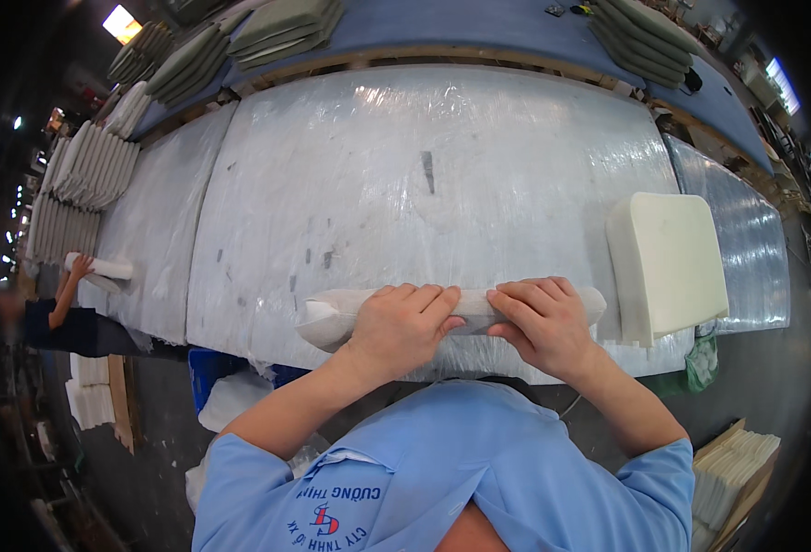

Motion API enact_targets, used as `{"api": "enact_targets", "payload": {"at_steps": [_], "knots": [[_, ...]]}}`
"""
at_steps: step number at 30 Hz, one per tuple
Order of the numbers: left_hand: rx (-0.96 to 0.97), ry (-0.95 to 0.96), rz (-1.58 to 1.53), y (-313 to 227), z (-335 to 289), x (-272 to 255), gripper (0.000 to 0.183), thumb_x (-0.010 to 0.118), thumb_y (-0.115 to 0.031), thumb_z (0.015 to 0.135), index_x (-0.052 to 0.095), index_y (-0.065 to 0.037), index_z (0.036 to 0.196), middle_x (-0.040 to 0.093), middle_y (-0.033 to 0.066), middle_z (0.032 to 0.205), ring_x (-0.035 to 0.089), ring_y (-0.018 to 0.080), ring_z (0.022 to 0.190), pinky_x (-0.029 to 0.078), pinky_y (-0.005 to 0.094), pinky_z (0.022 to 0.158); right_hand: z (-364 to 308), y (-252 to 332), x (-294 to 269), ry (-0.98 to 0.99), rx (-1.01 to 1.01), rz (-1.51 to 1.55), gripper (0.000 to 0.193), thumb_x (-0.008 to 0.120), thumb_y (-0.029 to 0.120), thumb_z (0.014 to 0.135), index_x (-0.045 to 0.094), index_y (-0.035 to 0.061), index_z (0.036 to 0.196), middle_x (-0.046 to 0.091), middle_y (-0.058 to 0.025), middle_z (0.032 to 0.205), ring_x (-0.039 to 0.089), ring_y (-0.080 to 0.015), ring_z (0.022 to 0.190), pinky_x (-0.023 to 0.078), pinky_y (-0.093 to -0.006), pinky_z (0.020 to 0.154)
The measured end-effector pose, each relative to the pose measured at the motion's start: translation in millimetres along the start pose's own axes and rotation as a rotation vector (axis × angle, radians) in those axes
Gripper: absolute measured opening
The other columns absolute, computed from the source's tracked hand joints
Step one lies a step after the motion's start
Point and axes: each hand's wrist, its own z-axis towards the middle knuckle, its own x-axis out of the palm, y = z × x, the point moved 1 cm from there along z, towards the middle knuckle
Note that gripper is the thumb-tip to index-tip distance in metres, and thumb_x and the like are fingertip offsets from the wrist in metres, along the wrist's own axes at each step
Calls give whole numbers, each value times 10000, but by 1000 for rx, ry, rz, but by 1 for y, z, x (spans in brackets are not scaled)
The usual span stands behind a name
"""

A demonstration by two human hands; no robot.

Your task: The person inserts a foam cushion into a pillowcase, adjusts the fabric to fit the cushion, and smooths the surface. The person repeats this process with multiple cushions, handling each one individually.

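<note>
A pale, off-white cushion (329, 317) lies along the near edge of the plastic-covered table (498, 175), seen mostly edge-on. On its left half, my left hand (396, 324) is closed, fingers over the top and thumb on the near side. My right hand (545, 322) grips the same cushion further right in much the same way. A short stretch of its long edge shows between the two hands. Just to the right stands a stack of cream foam pads (682, 262) with rounded corners, touched by neither hand.
Stacked cushions (92, 166) rise at the left, beside a co-worker (60, 317) handling a white piece. More grey-green cushion stacks (286, 32) sit on the blue far table (479, 23). Below the near edge are a blue bin (205, 368) and a green bag (702, 362).
</note>
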Motion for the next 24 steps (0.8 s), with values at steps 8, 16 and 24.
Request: {"api": "enact_targets", "payload": {"at_steps": [8,16,24], "knots": [[-3,33,6,-4,2,0,363,759,-271,929,700,-56,1216,743,65,1005,696,242,808,545,387,723,-8,-5,9,20,-32,-74,235,781,226,885,732,107,1081,669,18,926,621,-179,815,457,-343,747],[75,55,-34,-28,28,19,418,753,-275,937,667,-10,1248,746,112,1032,730,273,882,560,406,776,-13,-7,9,125,40,-17,189,768,209,881,717,127,1043,637,4,881,610,-197,811,456,-363,741],[87,143,-14,-34,32,11,480,756,-298,932,657,2,1295,748,132,1082,746,266,908,569,382,764,-40,-26,-32,9,80,-56,333,780,399,899,726,167,1132,733,32,1088,672,-176,958,491,-333,852]]}}
